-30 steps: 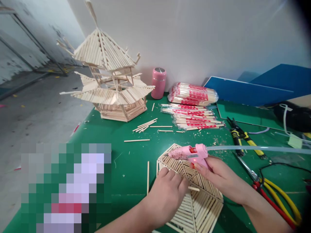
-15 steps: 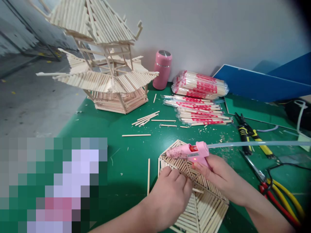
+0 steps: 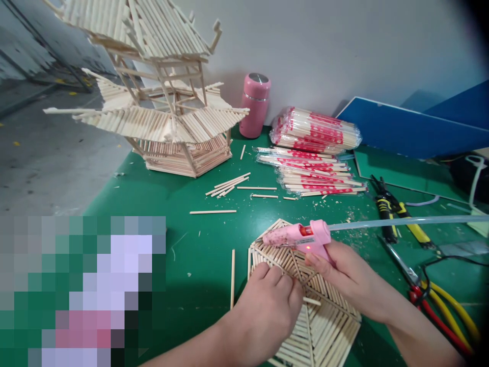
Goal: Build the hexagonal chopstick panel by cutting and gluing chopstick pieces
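Note:
My right hand (image 3: 344,272) grips a pink hot glue gun (image 3: 296,235), its nozzle pointing left over the upper part of an octagon-like panel of wooden sticks (image 3: 332,334). A red-orange light glows on the gun, and a long translucent glue stick (image 3: 397,222) runs out of its back. Resting on the panel just below the nozzle, my left hand (image 3: 267,306) is closed, fingers curled down. A short wooden stick (image 3: 312,302) juts out from under that hand; its other end and the fingertips are hidden.
A stick-built pagoda (image 3: 168,125) stands at back left, beside a pink flask (image 3: 255,104). Packaged chopsticks (image 3: 317,130) lie behind, loose sticks (image 3: 229,184) in the middle. Yellow-black pliers (image 3: 387,219) and red-yellow handled cutters (image 3: 420,295) lie right. Pixelation covers the lower left.
The view has shifted slightly, with the pagoda lying a little further left and higher. Both hands, the glue gun and the panel keep nearly the same positions.

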A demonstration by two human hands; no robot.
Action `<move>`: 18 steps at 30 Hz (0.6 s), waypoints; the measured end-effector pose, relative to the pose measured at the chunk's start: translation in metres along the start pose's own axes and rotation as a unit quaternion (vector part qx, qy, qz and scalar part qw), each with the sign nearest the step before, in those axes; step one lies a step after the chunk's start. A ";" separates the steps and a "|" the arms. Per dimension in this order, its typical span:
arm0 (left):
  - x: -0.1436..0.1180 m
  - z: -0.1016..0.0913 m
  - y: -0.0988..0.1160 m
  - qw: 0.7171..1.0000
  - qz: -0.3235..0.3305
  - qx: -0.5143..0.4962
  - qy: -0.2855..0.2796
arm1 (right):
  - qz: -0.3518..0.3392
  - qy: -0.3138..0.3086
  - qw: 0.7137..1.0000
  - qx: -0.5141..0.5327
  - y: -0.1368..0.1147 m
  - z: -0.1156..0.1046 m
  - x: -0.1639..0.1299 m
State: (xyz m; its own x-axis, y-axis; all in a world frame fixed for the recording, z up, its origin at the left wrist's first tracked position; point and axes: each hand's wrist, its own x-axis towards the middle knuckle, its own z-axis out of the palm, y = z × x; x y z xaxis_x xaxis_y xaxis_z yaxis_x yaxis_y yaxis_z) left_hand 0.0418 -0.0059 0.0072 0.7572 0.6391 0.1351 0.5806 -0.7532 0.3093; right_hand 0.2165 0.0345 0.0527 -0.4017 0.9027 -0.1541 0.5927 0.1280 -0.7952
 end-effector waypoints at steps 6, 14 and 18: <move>0.000 0.001 0.000 1.000 -0.001 0.008 -0.003 | 0.009 -0.009 1.000 -0.023 -0.001 -0.002 0.000; 0.001 0.000 0.000 1.000 0.002 0.008 0.009 | 0.003 -0.024 0.999 -0.026 -0.002 0.001 -0.001; 0.000 0.001 0.000 1.000 0.000 0.008 0.006 | 0.007 -0.011 1.000 -0.005 -0.001 -0.001 -0.002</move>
State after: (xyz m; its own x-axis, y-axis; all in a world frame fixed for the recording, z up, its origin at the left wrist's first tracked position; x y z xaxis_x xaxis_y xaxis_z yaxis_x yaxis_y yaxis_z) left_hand 0.0424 -0.0063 0.0062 0.7535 0.6409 0.1469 0.5854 -0.7556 0.2939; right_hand 0.2174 0.0329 0.0548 -0.4083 0.8952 -0.1787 0.6050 0.1188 -0.7873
